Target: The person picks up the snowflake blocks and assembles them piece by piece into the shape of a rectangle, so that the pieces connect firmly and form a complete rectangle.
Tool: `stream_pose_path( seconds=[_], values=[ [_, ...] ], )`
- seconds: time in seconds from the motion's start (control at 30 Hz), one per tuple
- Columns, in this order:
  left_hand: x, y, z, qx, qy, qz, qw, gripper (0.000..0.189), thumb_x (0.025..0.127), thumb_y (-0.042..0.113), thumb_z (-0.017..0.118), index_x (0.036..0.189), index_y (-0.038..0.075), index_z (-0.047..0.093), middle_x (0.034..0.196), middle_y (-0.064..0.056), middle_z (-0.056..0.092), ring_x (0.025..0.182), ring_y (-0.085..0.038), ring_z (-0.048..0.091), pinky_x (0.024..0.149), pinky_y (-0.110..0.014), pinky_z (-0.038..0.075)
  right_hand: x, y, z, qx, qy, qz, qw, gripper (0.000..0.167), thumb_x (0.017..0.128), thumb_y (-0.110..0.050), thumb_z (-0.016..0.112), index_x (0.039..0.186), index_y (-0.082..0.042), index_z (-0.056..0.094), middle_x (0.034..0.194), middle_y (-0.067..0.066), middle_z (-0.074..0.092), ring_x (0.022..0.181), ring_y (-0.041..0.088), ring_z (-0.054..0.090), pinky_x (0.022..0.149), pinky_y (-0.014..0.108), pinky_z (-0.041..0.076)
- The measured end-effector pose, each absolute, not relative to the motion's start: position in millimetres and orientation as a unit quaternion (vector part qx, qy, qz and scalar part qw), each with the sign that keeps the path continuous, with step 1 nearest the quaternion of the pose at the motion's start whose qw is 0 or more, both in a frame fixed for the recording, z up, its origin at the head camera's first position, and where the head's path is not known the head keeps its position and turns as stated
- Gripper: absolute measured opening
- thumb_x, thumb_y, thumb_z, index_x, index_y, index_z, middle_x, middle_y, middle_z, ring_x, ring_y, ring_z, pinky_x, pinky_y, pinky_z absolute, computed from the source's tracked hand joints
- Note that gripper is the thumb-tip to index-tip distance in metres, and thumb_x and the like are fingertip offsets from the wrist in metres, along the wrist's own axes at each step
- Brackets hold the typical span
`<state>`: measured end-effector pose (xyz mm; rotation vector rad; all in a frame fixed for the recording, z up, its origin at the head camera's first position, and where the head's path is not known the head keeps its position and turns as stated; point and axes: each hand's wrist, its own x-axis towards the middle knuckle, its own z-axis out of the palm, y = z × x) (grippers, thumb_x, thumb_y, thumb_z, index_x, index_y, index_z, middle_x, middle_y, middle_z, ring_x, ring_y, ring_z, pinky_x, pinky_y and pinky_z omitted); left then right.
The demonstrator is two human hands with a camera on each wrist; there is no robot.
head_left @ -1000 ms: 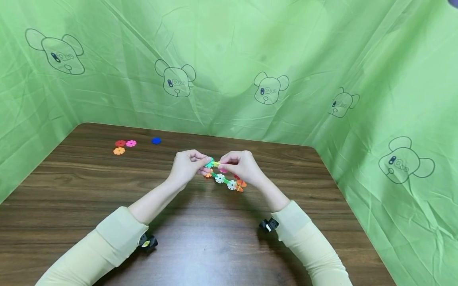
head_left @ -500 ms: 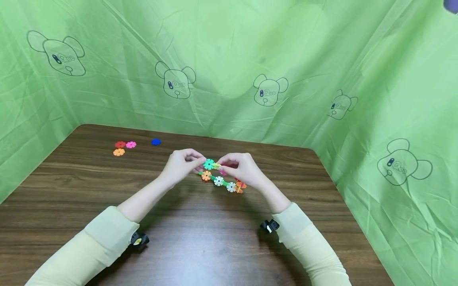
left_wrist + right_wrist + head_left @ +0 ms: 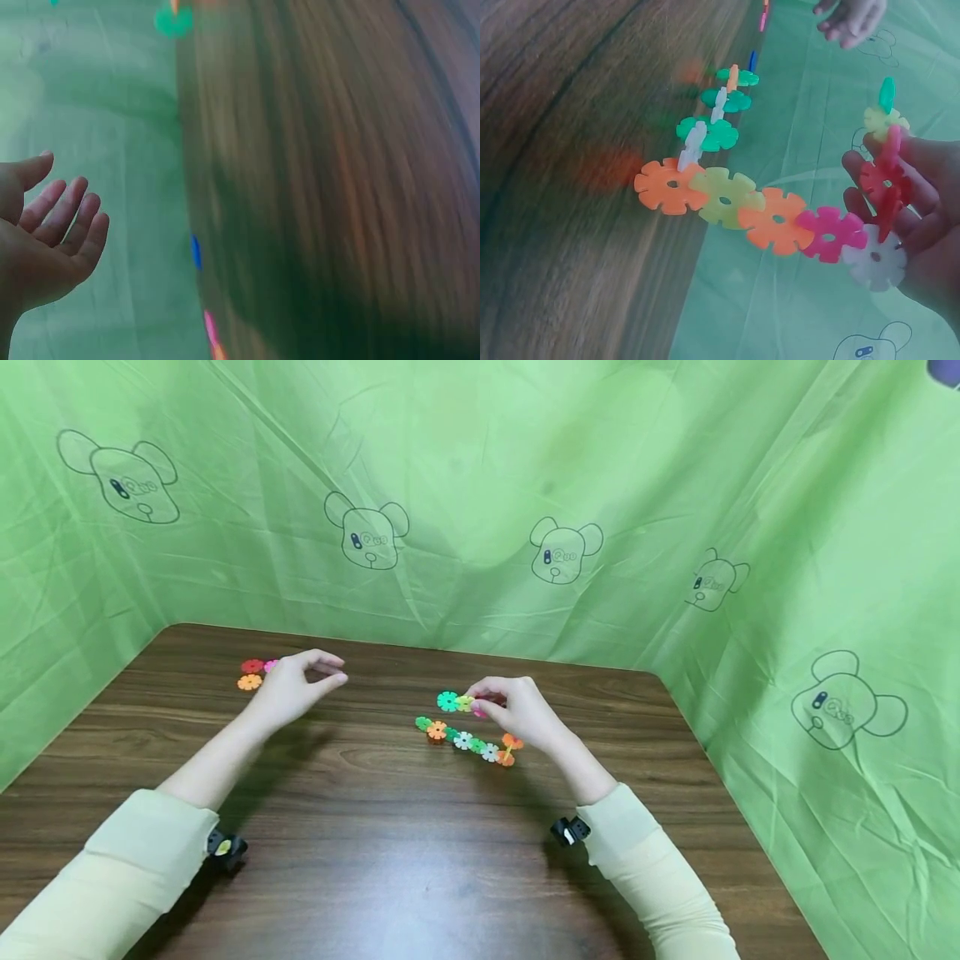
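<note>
My right hand (image 3: 522, 714) pinches a chain of interlocked plastic flower discs (image 3: 437, 730) near one end, where a green disc (image 3: 447, 701) and a yellow disc stick out past the fingertips. From there the chain bends round in a U above the table. The right wrist view shows its orange, yellow, pink, red, white and green discs (image 3: 776, 221) slotted into one another. My left hand (image 3: 295, 687) holds nothing; its fingers are relaxed and apart, over the table's back left. A loose blue disc (image 3: 196, 253) shows in the left wrist view; the hand hides it in the head view.
Loose red (image 3: 252, 667), orange (image 3: 250, 682) and pink (image 3: 271, 667) flower discs lie at the back left of the wooden table (image 3: 420, 860). A green cloth (image 3: 465, 585) with printed bear heads hangs behind the table and along its sides.
My left hand has let go of the chain's green end disc and moved left toward the loose discs. My right hand still holds the chain, whose ends now stand free.
</note>
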<state>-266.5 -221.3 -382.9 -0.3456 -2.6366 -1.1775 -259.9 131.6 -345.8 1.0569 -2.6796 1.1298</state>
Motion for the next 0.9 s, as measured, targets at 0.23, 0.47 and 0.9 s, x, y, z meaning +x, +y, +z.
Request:
stream_pose_path(
  seconds=[0.23, 0.47, 0.9],
  values=[
    [-270.0, -274.7, -398.3, -0.105, -0.925, -0.342, 0.131, 0.039, 0.089, 0.036, 0.065, 0.113, 0.005, 0.063, 0.107, -0.017, 0.067, 0.102, -0.037, 0.061, 0.088, -0.051, 0.042, -261.7, 132.2, -346.5, 0.343, -0.873, 0.344, 0.047, 0.011, 0.092, -0.007, 0.06, 0.1, -0.011, 0.068, 0.078, -0.001, 0.067, 0.063, 0.01, 0.059, 0.054, 0.023, 0.049],
    [-280.6, -319.9, -411.0, -0.075, -0.941, -0.309, 0.112, 0.046, 0.087, 0.034, 0.068, 0.122, 0.006, 0.058, 0.117, -0.025, 0.061, 0.107, -0.044, 0.054, 0.085, -0.056, 0.041, -263.1, 129.8, -349.1, 0.331, -0.874, 0.351, 0.064, 0.011, 0.091, -0.006, 0.06, 0.101, -0.009, 0.064, 0.084, 0.003, 0.069, 0.069, 0.009, 0.062, 0.063, 0.026, 0.054],
    [-292.4, -354.3, -427.4, -0.059, -0.952, -0.299, 0.031, 0.05, 0.084, 0.016, 0.071, 0.128, 0.0, 0.052, 0.128, -0.032, 0.051, 0.121, -0.05, 0.04, 0.098, -0.061, 0.03, -264.6, 126.7, -352.0, 0.32, -0.887, 0.318, 0.1, 0.02, 0.095, -0.009, 0.055, 0.109, -0.011, 0.069, 0.085, 0.001, 0.066, 0.06, 0.009, 0.051, 0.053, 0.023, 0.045]
  ],
)
